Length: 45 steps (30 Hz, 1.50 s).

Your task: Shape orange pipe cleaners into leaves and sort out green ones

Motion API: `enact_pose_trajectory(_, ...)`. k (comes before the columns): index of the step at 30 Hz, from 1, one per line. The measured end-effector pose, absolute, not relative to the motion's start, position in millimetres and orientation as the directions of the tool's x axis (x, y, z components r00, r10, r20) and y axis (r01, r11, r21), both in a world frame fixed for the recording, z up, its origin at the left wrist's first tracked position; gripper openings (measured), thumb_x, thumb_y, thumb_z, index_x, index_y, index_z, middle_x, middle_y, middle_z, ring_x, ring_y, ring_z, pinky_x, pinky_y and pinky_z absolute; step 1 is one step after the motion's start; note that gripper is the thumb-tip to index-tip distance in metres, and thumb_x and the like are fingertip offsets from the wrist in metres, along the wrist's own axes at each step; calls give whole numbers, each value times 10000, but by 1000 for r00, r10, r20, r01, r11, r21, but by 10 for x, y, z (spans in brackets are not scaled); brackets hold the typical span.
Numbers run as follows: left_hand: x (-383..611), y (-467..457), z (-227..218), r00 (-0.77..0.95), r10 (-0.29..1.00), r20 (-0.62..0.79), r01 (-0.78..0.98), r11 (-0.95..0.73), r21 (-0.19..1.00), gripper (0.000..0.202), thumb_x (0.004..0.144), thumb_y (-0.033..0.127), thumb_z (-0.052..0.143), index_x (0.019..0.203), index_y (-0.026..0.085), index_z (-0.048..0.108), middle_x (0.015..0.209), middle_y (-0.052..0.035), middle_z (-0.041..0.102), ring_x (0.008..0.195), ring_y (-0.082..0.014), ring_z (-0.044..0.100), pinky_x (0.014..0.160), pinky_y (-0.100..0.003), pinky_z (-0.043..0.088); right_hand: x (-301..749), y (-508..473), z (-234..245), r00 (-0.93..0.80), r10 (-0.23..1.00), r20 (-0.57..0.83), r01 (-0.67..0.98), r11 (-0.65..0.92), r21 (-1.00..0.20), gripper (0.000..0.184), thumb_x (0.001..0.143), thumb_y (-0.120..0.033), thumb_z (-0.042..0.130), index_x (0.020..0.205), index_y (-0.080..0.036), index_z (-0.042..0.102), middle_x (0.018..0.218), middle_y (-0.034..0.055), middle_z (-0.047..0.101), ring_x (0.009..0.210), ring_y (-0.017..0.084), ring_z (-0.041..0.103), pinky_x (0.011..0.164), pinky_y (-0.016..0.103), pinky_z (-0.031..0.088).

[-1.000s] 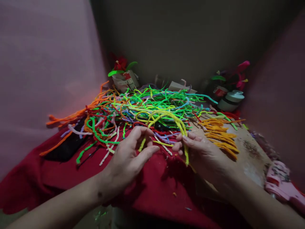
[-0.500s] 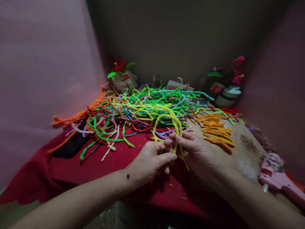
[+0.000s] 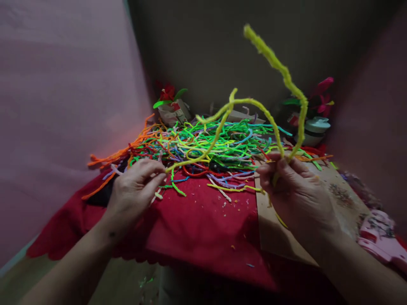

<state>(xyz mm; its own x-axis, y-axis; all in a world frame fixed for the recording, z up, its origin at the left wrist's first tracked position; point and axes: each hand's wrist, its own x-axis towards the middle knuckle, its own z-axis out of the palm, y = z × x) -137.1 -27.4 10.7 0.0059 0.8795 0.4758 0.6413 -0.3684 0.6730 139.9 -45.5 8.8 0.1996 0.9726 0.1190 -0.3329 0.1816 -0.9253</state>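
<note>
My left hand (image 3: 136, 186) is closed in a pinch on the end of a yellow pipe cleaner (image 3: 208, 150), which curves up and to the right. My right hand (image 3: 299, 195), farther right, is closed around several yellow pipe cleaners (image 3: 294, 89). One of them rises high and bends to the left; another arches over toward the left-hand one and crosses it in view. Whether the crossing strands touch, I cannot tell. Short yellow ends hang below my right palm. Behind both hands spreads a tangled heap of coloured pipe cleaners (image 3: 219, 137), mostly green.
A red cloth (image 3: 203, 228) covers the table. A brown board (image 3: 330, 178) lies under my right hand, with a pink glue gun (image 3: 378, 237) at its right. Behind stand a lidded jar (image 3: 318, 127) and a red flower (image 3: 168, 91) with green leaves. Pink sheets hang on both sides.
My hands, close together before, have moved apart, left hand to the left and right hand to the right and up. The looped yellow pipe cleaners are now spread between and above them.
</note>
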Motion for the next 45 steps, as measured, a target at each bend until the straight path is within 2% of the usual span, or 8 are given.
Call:
enact_pose_trajectory(5,-1614,-168,202,-309,868,389,400,-253,881,107,764,276,596,837,201,619,584,76,588,487,-57,531,461,-185,450,1345,-452,-120,-2,974,228,166,225,-960,118,799,-295,538,800,-241,643,696,18,620,637,154,540,593,283,404)
enact_pose_trajectory(10,-1664,-105,430,-442,744,501,305,-401,864,51,749,258,624,779,220,606,608,113,578,522,-29,519,454,-185,405,1324,-400,-415,-324,901,288,705,433,-562,258,827,-207,420,737,-244,660,631,37,582,583,168,497,554,296,364)
enact_pose_trajectory(22,-1299,-145,277,-210,821,530,356,-441,824,52,754,211,602,734,164,599,531,56,542,461,-54,479,442,-190,394,1308,-454,-491,-637,738,223,755,656,-15,246,882,-183,412,943,-228,646,763,61,562,684,188,483,572,302,314)
enact_pose_trajectory(28,-987,-257,60,198,830,521,525,-539,659,97,800,214,539,745,157,594,678,5,581,612,-87,524,574,-200,433,1288,-564,-338,-639,730,243,692,683,-232,310,829,-377,520,1063,-192,603,929,107,569,828,216,495,693,344,408)
enact_pose_trajectory(31,-853,-288,-46,401,729,554,496,-682,537,132,840,185,486,754,151,581,708,-16,580,662,-96,531,628,-207,433,1233,-612,-226,-447,827,342,629,562,-536,277,843,-313,502,1065,-189,611,970,114,588,887,211,518,778,364,429)
enact_pose_trajectory(35,-665,-320,-215,569,607,555,464,-794,393,198,884,170,390,793,133,562,718,-41,560,659,-106,509,605,-218,416,1160,-578,-186,-270,959,88,272,163,-949,274,801,-376,561,987,-193,643,833,50,628,754,169,556,676,301,450)
enact_pose_trajectory(41,-556,-318,-387,632,554,542,508,-824,251,248,895,178,345,764,118,547,684,-42,546,591,-113,478,538,-233,387,1119,-481,-358,-209,973,-97,51,-88,-995,281,724,-418,641,733,-138,630,517,-35,510,473,80,414,483,227,331)
enact_pose_trajectory(45,-670,-222,-234,612,629,479,501,-777,381,189,875,222,431,759,132,550,691,-24,568,624,-103,519,571,-208,411,1109,-494,-325,-161,979,-127,6,-128,-992,288,720,-408,648,661,-131,596,514,-18,549,453,80,451,475,226,355)
